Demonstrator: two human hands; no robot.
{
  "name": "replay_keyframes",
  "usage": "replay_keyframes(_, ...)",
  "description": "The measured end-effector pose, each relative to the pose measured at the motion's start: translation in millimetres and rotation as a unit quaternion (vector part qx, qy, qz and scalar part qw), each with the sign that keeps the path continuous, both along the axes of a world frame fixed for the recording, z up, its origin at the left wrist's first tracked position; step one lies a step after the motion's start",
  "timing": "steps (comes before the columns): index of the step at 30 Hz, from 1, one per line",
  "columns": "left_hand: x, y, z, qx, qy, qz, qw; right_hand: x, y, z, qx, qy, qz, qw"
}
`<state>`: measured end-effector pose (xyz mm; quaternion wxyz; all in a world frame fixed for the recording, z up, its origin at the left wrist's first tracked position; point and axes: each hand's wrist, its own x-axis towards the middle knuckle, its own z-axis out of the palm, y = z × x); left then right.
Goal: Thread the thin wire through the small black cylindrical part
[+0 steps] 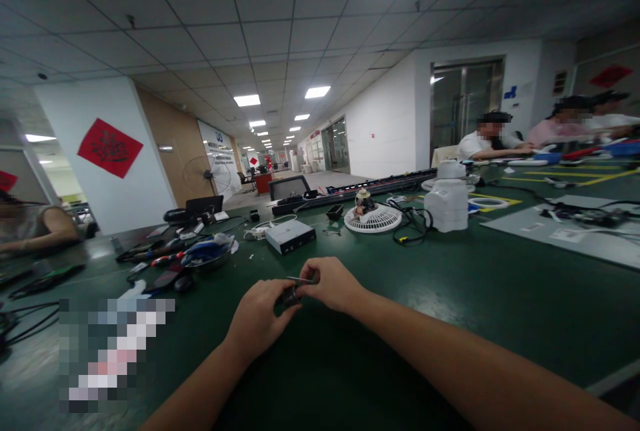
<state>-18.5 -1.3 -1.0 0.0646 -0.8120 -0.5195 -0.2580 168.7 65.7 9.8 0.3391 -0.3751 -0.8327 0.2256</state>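
Note:
Above the green tabletop (pixel 380 357), both of my hands meet close together. My left hand (pixel 256 319) is closed on a small dark, roughly cylindrical part (pixel 291 295), its thumb below and fingers above. My right hand (pixel 334 285) pinches a thin, flat metal piece (pixel 299 279) that lies across the top of the dark part. The right fingertips also come up against the dark part's right side. Its exact kind is too small and shaded to make out.
Beyond my hands lie a disc drive (pixel 290 237), a white fan grille with a motor (pixel 373 216) and a white plastic housing (pixel 447 204). Tools and a bowl (pixel 209 254) crowd the left. A metal panel (pixel 570 227) is at right. Several people sit around the table.

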Motion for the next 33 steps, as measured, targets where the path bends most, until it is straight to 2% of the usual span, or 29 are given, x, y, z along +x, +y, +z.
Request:
replay_keyframes(5,-2,0,1.6,0.009,0.015,-0.026,1.000,1,4,-4.0,-0.039,-0.017,0.044,0.998)
replay_keyframes(9,-3,1,2.8,0.016,0.016,-0.027,0.999,0,5,-5.9,-0.029,-0.024,0.044,0.998)
replay_keyframes(14,-2,-1,2.9,0.010,0.010,0.006,1.000,-1,-1,-1.9,0.025,-0.024,0.029,0.999)
replay_keyframes(20,0,2,-1.2,0.019,0.003,0.034,0.999,0,-7,1.6,0.130,-0.086,0.034,0.987)
replay_keyframes(24,1,3,-2.2,0.032,0.005,0.057,0.998,1,-7,0.6,0.156,-0.099,0.029,0.982)
replay_keyframes(29,2,0,-1.7,0.045,0.022,0.037,0.998,1,-6,0.8,0.149,-0.092,0.038,0.984)
replay_keyframes(33,1,-1,-1.8,0.066,0.024,0.019,0.997,1,-5,1.8,0.115,-0.062,0.030,0.991)
